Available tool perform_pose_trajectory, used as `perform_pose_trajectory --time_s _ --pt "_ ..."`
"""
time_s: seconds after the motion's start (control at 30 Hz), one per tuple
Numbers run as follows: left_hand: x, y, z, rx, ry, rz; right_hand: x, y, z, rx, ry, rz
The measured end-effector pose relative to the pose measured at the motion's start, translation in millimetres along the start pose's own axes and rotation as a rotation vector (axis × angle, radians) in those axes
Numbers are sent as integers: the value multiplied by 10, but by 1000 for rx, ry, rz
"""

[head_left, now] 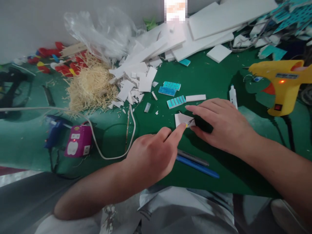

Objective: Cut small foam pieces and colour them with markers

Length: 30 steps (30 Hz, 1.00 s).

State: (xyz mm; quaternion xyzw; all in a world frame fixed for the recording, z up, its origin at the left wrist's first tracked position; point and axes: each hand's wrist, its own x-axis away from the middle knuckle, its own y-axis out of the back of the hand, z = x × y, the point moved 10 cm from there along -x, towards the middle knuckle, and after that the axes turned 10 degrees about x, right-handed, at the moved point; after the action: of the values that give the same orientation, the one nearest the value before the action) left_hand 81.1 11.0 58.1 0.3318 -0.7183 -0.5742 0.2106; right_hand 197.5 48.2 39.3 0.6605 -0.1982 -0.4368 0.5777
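Observation:
My left hand (156, 152) is closed around a craft knife (188, 124), most of it hidden in the fist. Its thin blade rests on a small piece of white foam board (181, 119), which lies on the green table. The thumb and fingertips of my right hand (216, 122) hold that piece at its right side. Just above lie a striped turquoise strip (176, 102), a white strip (195, 97), a dark blue strip (167, 91) and a dotted turquoise strip (172, 85). Below my hands are a grey marker (193, 157) and a blue pen (198, 166).
At right stand a yellow glue gun (280, 76) with its light on and a white marker (233, 97). Straw-like sticks (91, 84), foam scraps (146, 78) and foam sheets (207, 29) cover the back. A purple power adapter (79, 140) and white cable (107, 158) lie left.

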Motion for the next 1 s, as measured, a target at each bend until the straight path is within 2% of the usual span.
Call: perform_pose_trajectory --time_s 0.37,0.53,1.0 --pt "25 63 -30 -30 -28 -44 -11 -57 -32 -26 -23 37" --pt "38 85 -16 -23 -19 -62 -30 -38 8 -93 -1 -10" --pt "61 99 -9 -36 -38 -46 -46 2 40 -65 26 -30"
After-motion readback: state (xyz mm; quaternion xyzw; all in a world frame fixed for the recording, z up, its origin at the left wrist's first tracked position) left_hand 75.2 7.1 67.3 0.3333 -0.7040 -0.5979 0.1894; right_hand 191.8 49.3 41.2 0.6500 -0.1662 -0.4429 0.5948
